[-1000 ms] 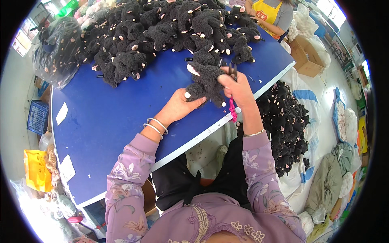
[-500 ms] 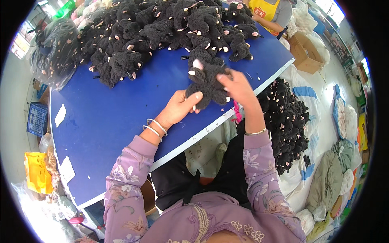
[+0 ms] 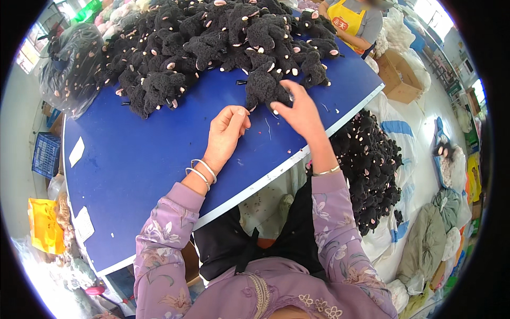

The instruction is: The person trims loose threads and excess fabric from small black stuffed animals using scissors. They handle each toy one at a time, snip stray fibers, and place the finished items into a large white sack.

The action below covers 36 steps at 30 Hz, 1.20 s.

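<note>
left fingers [image 3: 237, 118]: curled closed | right fingers [image 3: 293, 92]: spread near toy [image 3: 261, 86] | bag [image 3: 78, 109] (translucent): black toys [image 3: 84, 68]

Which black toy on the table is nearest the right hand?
The toy at the pile's front edge, immediately left of the right hand; the others lie farther from it.

A workshop: black soft toys [image 3: 212, 50] heaped at 12 o'clock on the desk [image 3: 143, 154], 1 aproned worker [image 3: 347, 22] at 1 o'clock, sacks [image 3: 424, 247] at 4 o'clock.
</note>
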### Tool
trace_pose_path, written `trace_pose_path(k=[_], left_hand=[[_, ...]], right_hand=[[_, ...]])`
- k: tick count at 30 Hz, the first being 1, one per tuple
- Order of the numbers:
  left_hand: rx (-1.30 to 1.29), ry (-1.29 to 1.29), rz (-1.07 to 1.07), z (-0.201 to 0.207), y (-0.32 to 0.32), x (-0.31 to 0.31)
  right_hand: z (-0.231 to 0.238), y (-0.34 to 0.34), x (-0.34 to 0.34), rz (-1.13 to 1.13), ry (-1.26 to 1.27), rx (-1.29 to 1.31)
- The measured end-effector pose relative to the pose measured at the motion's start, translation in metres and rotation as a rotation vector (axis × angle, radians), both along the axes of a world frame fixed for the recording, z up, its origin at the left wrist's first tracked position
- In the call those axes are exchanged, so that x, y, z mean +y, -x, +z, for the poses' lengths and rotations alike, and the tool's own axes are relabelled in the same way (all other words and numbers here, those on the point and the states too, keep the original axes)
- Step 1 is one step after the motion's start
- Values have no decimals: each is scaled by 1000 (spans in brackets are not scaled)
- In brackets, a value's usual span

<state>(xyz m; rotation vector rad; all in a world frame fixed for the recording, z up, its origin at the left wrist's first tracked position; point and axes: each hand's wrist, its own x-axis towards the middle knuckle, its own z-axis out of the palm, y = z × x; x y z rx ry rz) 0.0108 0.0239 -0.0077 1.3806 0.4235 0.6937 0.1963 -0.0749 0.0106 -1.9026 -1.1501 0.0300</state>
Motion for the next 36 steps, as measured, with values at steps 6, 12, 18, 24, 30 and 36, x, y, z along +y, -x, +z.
trace_pose_path(k=[6, 12, 18, 24, 30, 36], left_hand=[[-45, -70, 47, -3, -3, -1], [11, -50, -50, -3, -2, 0], [-70, 22, -53, 8, -3, -8], [-116, 47, -8, 3, -4, -3], [24, -159, 232, -3, -3, 3], [147, -519, 342, 2, -1, -2]], right_hand=[[7, 16, 5, -22, 229, -110], [1, 21, 7, -2, 143, 126], [3, 45, 2, 103, -267, 293], [1, 64, -3, 322, -90, 234], [6, 50, -8, 232, -275, 456], [30, 75, -12, 320, -366, 115]])
